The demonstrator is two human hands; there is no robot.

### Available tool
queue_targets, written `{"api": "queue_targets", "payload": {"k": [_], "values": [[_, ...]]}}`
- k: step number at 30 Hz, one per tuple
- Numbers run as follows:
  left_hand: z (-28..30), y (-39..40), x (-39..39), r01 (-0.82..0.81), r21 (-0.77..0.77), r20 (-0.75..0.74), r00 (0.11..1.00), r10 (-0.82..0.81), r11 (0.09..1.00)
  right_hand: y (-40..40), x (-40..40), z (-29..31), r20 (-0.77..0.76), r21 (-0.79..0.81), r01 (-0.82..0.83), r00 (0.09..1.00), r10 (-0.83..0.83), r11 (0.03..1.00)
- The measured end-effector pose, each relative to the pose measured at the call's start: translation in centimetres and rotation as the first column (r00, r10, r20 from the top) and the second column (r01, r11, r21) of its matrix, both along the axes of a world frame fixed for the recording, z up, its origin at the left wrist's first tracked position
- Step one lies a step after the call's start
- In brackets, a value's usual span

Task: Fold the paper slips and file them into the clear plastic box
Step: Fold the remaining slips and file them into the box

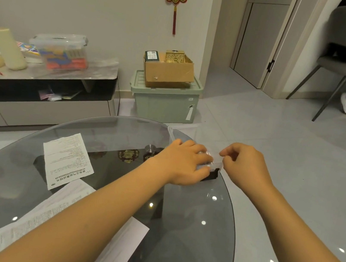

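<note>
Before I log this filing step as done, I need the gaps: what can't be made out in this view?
Head view, unclear:
- Clear plastic box: transparent, so its walls and contents barely show; the left hand covers most of it.
- Folded slip: mostly hidden under both hands; its seating is unreadable.
- Right hand: fingertips curl away, so what they pinch is uncertain.
- Print on the paper slip: too small.
- Large sheets: forearm hides them, bottom edge crops them.
</note>
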State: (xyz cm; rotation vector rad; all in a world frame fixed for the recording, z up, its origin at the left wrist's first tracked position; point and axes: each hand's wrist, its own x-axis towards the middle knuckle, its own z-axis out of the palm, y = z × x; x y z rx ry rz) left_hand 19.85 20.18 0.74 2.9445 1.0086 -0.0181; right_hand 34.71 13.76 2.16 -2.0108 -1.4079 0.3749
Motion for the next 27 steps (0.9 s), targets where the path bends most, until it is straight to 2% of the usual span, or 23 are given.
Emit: {"api": "queue_targets", "payload": {"k": [3, 8, 13, 19, 27], "values": [[0.3, -0.7, 0.0, -0.014, 0.013, 0.045, 0.999, 0.014, 1.000, -0.4, 0.0, 0.2, 0.015, 0.044, -0.009, 1.000, 0.008, 0.999], [1.1, -3.5, -1.9, -0.124, 0.014, 0.262, 0.958, 0.116, 0.992, -1.3, -1.5, 0.9, 0.056, 0.143, -0.097, 0.994, 0.090, 0.985], [1.2, -7.7, -6.4, -0.297, -0.008, 0.317, 0.905, 0.284, 0.955, -3.6, -4.7, 1.2, 0.049, 0.167, -0.227, 0.974, 0.222, 0.960], [-1.2, -10.4, -12.9, -0.575, -0.110, 0.235, 0.778, 0.583, 0.811, -5.7, -10.1, 0.3, 0.057, 0.081, -0.403, 0.915, 0.400, 0.912], [-3.3, -8.5, -19.1, -0.751, -0.207, 0.245, 0.580, 0.777, 0.627, -4.6, -15.5, -2.0, 0.089, -0.108, -0.568, 0.812, 0.577, 0.816]]}}
